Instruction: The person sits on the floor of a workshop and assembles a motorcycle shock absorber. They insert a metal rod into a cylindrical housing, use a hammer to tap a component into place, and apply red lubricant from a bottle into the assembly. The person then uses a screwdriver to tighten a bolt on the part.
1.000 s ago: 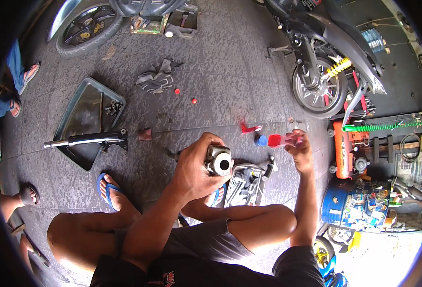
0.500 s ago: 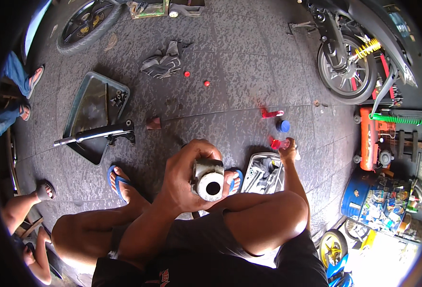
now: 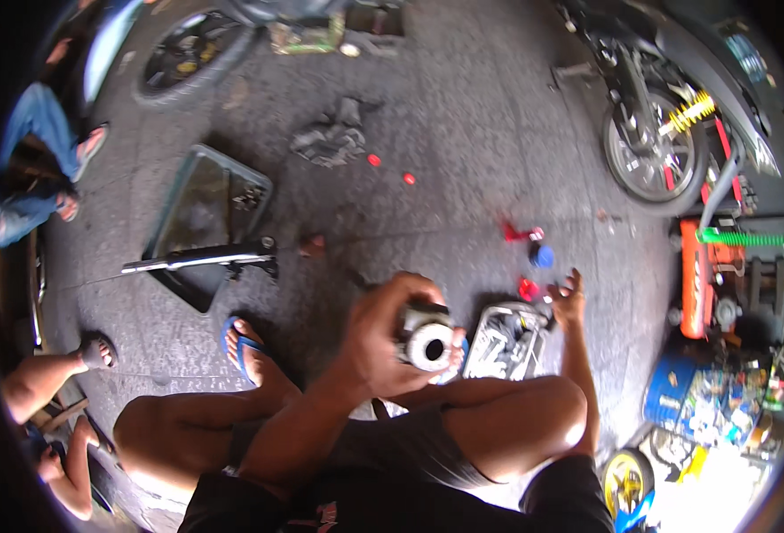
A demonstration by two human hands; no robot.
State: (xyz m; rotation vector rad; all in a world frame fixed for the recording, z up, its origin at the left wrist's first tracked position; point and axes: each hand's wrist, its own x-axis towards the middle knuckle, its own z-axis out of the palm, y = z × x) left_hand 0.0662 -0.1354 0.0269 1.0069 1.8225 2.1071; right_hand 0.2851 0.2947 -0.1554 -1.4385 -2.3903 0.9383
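Observation:
My left hand (image 3: 370,338) is wrapped round a grey metal tube (image 3: 417,354), seen end-on with a dark round hole in its pale face. Its far length is hidden below the hand. To the right, my right hand (image 3: 570,304) is raised off the floor with fingers apart and nothing visible in them. Nearest to it lies a small red thing (image 3: 528,289), too blurred to name. Just beyond are a blue cap-like object (image 3: 543,257) and a red piece with a pale end (image 3: 523,234). A metal tray (image 3: 475,345) of tools stands by my right knee.
A dark tray (image 3: 163,233) at left has a motorcycle fork leg (image 3: 198,258) across it. Crumpled grey gloves (image 3: 330,142) and two red caps (image 3: 409,178) lie ahead. A motorcycle (image 3: 654,133) and orange air tank (image 3: 696,284) stand right; people's legs (image 3: 50,133) show left.
My right hand has let go of the small red thing and drawn back to the right, its fingers spreading. My left hand keeps its grip on the tube. The whole view has shifted slightly.

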